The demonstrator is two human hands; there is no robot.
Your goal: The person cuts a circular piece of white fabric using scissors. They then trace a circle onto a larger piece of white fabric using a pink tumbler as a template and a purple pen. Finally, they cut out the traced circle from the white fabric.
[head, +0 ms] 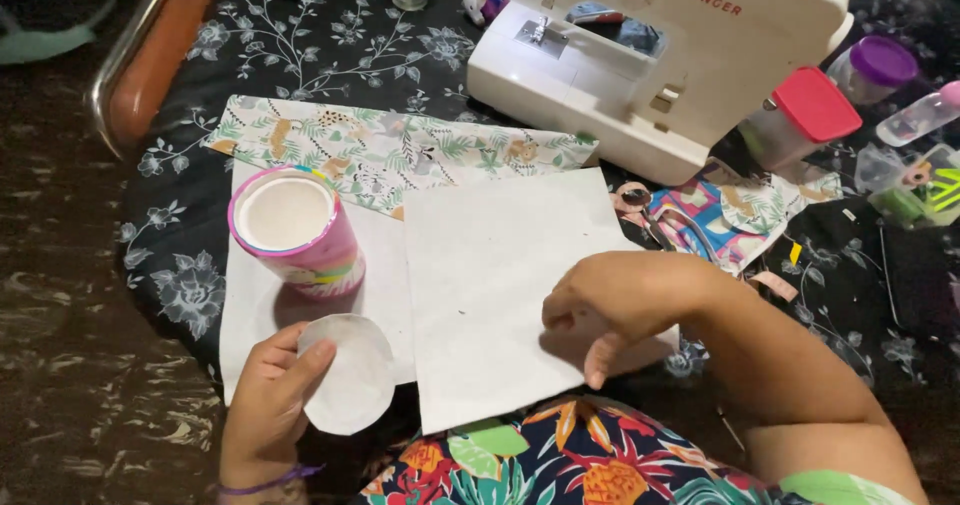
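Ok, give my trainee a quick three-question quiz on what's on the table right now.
1. True or false: the left hand holds a round white cutout.
2. What does the right hand rest on? A) white sheet B) sewing machine C) pink tin
3. Fill in: the pink tin stands with its open end facing ____.

Key: 1 true; 2 A; 3 up.

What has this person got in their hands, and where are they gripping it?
The left hand holds a white fabric circle by its left edge, thumb on top. The right hand holds nothing; it rests fingers-down on the white sheet.
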